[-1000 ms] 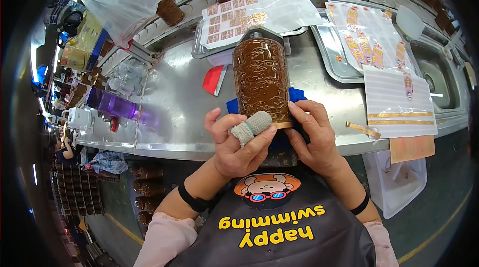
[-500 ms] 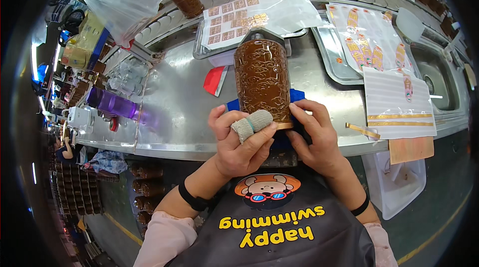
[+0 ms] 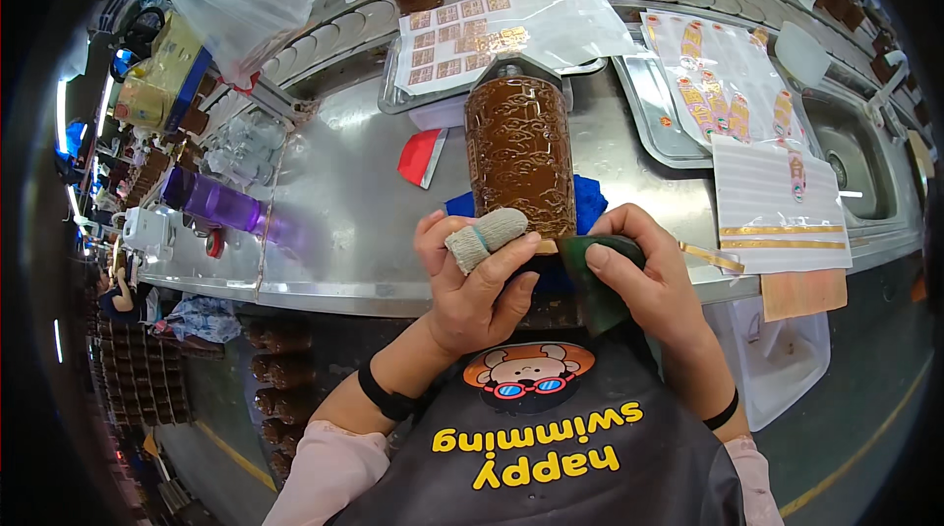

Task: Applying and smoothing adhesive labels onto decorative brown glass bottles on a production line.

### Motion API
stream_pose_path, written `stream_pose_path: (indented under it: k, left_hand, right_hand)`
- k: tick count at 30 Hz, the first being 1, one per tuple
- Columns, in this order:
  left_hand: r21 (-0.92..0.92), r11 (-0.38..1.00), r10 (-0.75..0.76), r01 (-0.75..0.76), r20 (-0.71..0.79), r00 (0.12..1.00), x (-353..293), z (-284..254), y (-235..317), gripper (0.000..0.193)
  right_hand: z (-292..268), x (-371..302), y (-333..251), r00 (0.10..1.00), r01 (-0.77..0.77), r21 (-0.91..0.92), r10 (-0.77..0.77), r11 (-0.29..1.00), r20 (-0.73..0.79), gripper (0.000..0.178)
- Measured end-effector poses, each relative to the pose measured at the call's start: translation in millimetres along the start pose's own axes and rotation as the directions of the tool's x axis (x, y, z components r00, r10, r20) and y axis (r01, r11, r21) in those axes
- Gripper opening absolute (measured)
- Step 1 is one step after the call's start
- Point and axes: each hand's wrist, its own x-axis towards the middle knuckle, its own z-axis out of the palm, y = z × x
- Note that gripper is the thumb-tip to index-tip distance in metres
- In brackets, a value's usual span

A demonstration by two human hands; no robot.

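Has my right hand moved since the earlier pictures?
Yes: your right hand has shifted slightly rightward, judged against the flat red-and-white piece on the steel counter.

Shiny metal bench (image 3: 344,202) (blue cloth (image 3: 591,200) atop)

Glossy brown embossed jar (image 3: 519,152) — gold strip (image 3: 547,247) at its near end, green pad (image 3: 596,292) beside it.

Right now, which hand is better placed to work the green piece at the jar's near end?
Likely the right hand: it grips the green piece, whose edge is by the jar's near end. The left hand, wearing a cloth finger cover, is there too, without that piece.
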Motion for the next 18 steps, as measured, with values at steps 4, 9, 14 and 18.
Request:
stream_pose_path:
  k: [4, 9, 14, 18]
  left_hand:
    - [-0.012, 1.0, -0.011, 0.011, -0.008, 1.0, 0.2, -0.3, 1.7, 0.032]
    - [0.01, 1.0, 0.015, -0.016, 0.008, 1.0, -0.8, 0.7, 3.7, 0.031]
    - [0.012, 1.0, 0.013, -0.012, -0.029, 1.0, -2.0, 3.1, 6.4, 0.035]
    - [0.013, 1.0, 0.014, -0.014, -0.024, 1.0, -2.6, 4.2, 9.2, 0.037]
  right_hand:
    - [3.2, 0.8, -2.1, 1.0, 0.007, -0.004, -0.007, 1.0, 0.007, 0.019]
    - [5.6, 0.1, -2.7, 0.999, 0.032, -0.037, -0.031, 0.999, 0.025, 0.019]
    - [9.3, -1.2, -5.3, 0.999, 0.026, 0.026, -0.026, 0.999, 0.025, 0.018]
    - [5.0, -3.4, 2.5, 1.0, 0.02, 0.021, -0.02, 1.0, 0.003, 0.018]
